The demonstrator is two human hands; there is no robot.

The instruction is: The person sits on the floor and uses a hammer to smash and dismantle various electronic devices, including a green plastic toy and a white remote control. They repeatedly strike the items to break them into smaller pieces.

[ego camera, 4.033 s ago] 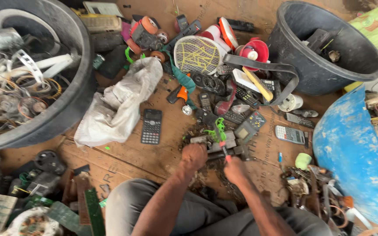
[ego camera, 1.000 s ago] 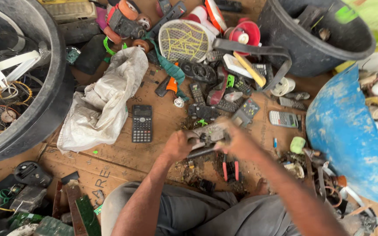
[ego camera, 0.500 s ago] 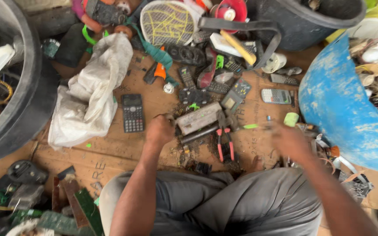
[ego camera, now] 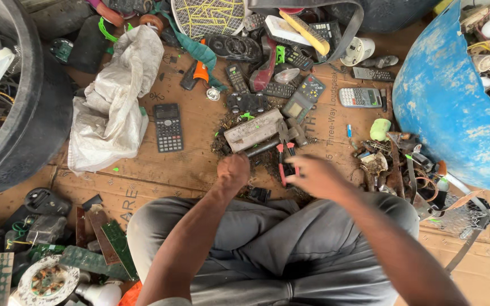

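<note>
The left hand (ego camera: 233, 170) is a closed fist; whether it holds anything is unclear. The right hand (ego camera: 316, 177) spreads open over the red-handled pliers (ego camera: 286, 153), beside a grey circuit casing (ego camera: 254, 130).

Two hands, the left hand (ego camera: 233, 171) and the right hand (ego camera: 316, 177), are showing above the lap. Two calculators are lying on the cardboard: a black calculator (ego camera: 168, 127) and a grey calculator (ego camera: 359, 97). One pair of red-handled pliers (ego camera: 286, 152), one white sack (ego camera: 117, 102) and one blue drum (ego camera: 455, 102) are sitting around them.

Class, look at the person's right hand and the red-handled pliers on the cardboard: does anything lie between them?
Nothing visible does. The right hand hovers just beside the red-handled pliers, fingers spread towards the handles, with only bare cardboard and small debris there.
</note>
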